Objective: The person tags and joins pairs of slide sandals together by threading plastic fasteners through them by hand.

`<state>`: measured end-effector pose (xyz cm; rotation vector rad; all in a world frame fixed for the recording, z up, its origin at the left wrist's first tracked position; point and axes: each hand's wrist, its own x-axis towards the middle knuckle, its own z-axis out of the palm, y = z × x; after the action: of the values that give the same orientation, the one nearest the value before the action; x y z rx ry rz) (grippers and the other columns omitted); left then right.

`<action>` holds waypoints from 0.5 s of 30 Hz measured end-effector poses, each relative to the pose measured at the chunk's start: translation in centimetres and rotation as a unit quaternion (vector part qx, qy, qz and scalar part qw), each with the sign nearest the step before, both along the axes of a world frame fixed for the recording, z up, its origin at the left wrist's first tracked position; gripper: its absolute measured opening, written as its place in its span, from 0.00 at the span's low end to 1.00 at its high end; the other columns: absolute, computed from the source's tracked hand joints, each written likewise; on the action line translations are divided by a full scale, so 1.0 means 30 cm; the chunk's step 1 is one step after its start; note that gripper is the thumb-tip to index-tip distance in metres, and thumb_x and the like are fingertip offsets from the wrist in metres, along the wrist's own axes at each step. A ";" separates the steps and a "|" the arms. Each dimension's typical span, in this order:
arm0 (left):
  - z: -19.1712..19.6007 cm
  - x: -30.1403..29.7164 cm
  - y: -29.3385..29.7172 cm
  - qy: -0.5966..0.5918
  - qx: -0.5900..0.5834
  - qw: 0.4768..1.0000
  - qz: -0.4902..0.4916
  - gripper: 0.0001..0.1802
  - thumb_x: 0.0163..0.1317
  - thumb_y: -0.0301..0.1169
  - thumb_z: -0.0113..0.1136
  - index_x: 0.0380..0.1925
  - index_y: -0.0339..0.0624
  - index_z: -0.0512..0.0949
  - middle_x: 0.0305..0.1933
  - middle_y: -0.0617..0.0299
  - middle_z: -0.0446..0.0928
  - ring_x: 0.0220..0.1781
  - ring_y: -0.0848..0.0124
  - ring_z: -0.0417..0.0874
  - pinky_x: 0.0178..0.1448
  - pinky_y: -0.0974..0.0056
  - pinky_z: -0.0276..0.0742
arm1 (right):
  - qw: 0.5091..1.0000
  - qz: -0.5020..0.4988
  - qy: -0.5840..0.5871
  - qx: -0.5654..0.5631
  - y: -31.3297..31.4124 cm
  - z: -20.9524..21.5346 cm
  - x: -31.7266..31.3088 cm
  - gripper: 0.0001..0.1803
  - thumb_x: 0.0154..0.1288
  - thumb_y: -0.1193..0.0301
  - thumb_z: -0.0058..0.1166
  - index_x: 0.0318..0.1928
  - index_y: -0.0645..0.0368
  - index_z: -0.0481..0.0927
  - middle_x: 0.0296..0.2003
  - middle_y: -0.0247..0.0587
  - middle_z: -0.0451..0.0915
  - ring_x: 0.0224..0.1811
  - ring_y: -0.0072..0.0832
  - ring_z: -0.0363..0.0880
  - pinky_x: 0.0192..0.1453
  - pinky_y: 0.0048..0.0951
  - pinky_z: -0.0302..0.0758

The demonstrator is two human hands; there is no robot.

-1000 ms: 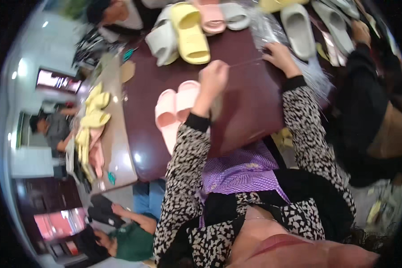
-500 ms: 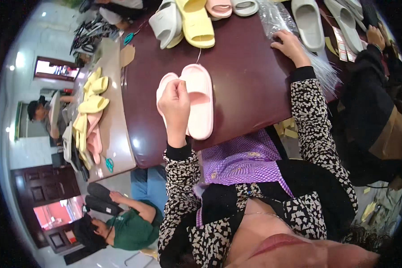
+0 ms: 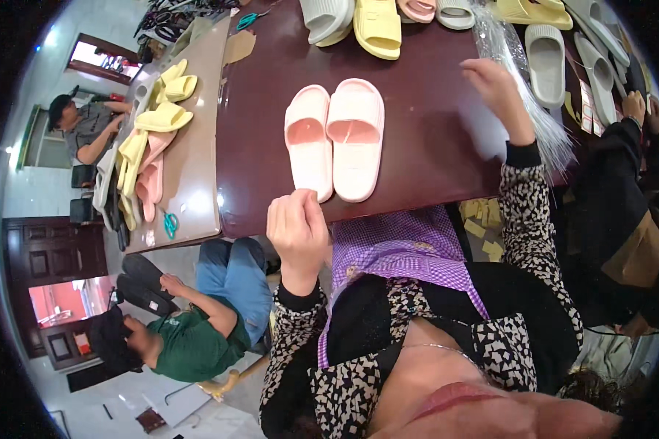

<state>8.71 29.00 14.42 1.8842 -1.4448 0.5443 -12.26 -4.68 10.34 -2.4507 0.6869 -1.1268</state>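
Note:
A pair of pale pink slide slippers (image 3: 355,172) lies side by side on the dark red table, open toes at the far end. A thin pale strand shows by the strap of the right one. My left hand (image 3: 298,230) is closed just in front of their heels, thumb pressed to the fingers; what it pinches, if anything, is too small to name. My right hand (image 3: 501,95) is raised over the table to the right, fingers bent together. Beneath it is a whitish blur. Close by lies a bundle of clear plastic strands (image 3: 538,135) in a clear bag.
Grey, yellow and pink slippers (image 3: 377,29) line the table's far side. A grey slipper (image 3: 545,66) lies beyond the strands. On the left table are piled slippers (image 3: 161,115) and teal scissors (image 3: 170,224). A person in green (image 3: 198,336) sits left; another person's hand (image 3: 633,106) is at right.
My left hand has drawn back toward me from above the pink slippers, leaving them uncovered. My right hand has come off the bag of strands, its fingers closing. The view has shifted.

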 end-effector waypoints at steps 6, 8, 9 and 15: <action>-0.126 -0.013 -0.028 0.006 0.016 1.000 0.002 0.03 0.56 0.21 0.58 0.29 0.37 0.73 0.24 0.54 0.69 0.27 0.56 0.72 0.32 0.56 0.68 | 0.967 0.247 0.012 -0.066 0.424 0.051 0.193 0.17 0.52 0.74 0.60 0.45 0.57 0.80 0.28 0.41 0.78 0.31 0.38 0.77 0.38 0.34 0.74; -0.146 -0.017 -0.039 0.002 0.021 1.000 0.001 0.03 0.56 0.22 0.59 0.29 0.37 0.74 0.24 0.55 0.70 0.27 0.57 0.73 0.33 0.57 0.69 | 0.961 0.267 0.025 -0.072 0.497 0.035 0.249 0.16 0.51 0.74 0.60 0.43 0.58 0.80 0.27 0.41 0.77 0.30 0.37 0.76 0.37 0.34 0.74; -0.159 -0.017 -0.046 0.003 0.020 1.000 0.002 0.03 0.56 0.22 0.59 0.29 0.37 0.74 0.24 0.55 0.70 0.27 0.57 0.73 0.33 0.57 0.69 | 0.955 0.283 0.040 -0.079 0.517 0.024 0.269 0.15 0.50 0.73 0.60 0.41 0.58 0.79 0.25 0.40 0.76 0.29 0.36 0.76 0.35 0.34 0.74; -0.222 -0.011 -0.044 0.017 0.046 0.999 -0.010 0.03 0.57 0.23 0.59 0.29 0.38 0.74 0.25 0.56 0.71 0.29 0.58 0.73 0.34 0.57 0.70 | 0.952 0.286 0.036 -0.106 0.553 -0.078 0.324 0.12 0.48 0.72 0.60 0.36 0.58 0.77 0.23 0.38 0.75 0.28 0.34 0.77 0.33 0.34 0.74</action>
<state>8.37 27.67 7.76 1.9387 -1.4871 0.4416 -2.56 11.92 8.01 -2.6167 -0.1477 -0.9103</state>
